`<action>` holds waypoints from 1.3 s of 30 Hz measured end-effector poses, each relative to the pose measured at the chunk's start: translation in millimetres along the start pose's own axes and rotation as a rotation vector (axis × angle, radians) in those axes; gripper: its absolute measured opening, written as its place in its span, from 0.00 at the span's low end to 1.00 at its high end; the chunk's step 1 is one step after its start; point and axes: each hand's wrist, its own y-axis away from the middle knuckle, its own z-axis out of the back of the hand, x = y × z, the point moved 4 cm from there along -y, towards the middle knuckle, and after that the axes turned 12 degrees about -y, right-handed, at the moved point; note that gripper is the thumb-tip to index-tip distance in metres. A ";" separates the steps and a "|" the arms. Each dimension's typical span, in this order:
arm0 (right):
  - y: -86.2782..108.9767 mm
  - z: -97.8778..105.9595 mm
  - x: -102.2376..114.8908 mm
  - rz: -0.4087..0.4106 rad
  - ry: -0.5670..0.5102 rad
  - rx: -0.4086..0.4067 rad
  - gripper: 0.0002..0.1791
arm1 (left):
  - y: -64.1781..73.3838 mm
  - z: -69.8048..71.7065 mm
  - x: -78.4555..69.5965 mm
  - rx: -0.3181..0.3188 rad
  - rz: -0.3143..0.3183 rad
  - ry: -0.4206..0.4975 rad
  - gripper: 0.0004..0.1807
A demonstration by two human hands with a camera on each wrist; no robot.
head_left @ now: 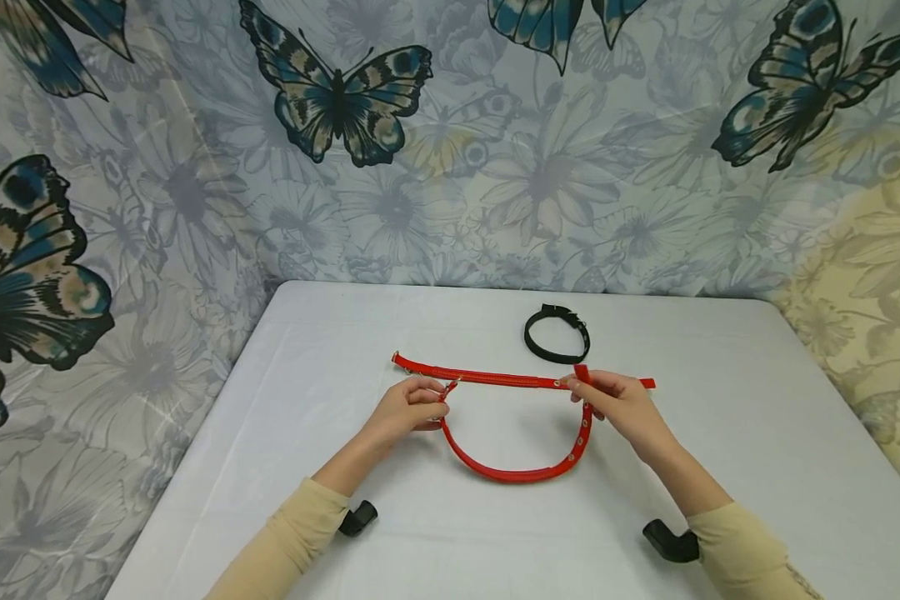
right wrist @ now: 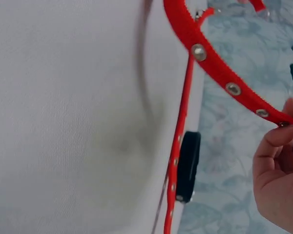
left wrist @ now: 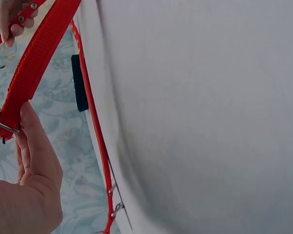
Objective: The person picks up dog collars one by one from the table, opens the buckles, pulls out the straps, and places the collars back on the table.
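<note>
A red collar (head_left: 512, 477) hangs in a U-shaped loop between both hands, above the white table. My left hand (head_left: 407, 410) pinches its buckle end; in the left wrist view a metal ring (left wrist: 6, 123) shows there beside the fingertips. At the other end, my right hand (head_left: 628, 410) pinches the strap near its tip, with metal eyelets (right wrist: 233, 88) running along the strap below the fingers. Behind the hands, a second red collar (head_left: 487, 377) lies stretched out flat across the table, its right part partly hidden by the right hand.
A black collar (head_left: 557, 357), closed in a ring, lies farther back on the white table (head_left: 330, 325). Butterfly-patterned cloth (head_left: 450, 200) hangs behind and at the sides. Black wrist-worn pieces (head_left: 671, 543) show near both sleeves.
</note>
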 end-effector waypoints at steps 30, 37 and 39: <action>26.5 69.5 -47.8 -0.058 0.186 -0.203 0.28 | -0.3 36.0 5.3 -0.266 -0.119 -0.581 0.07; 28.9 75.1 -54.0 -0.025 0.368 -0.213 0.22 | 4.9 41.1 1.8 -0.314 -0.169 -0.868 0.06; 29.0 75.1 -55.8 -0.006 0.416 -0.211 0.20 | 7.6 41.7 -1.4 -0.350 -0.184 -0.941 0.06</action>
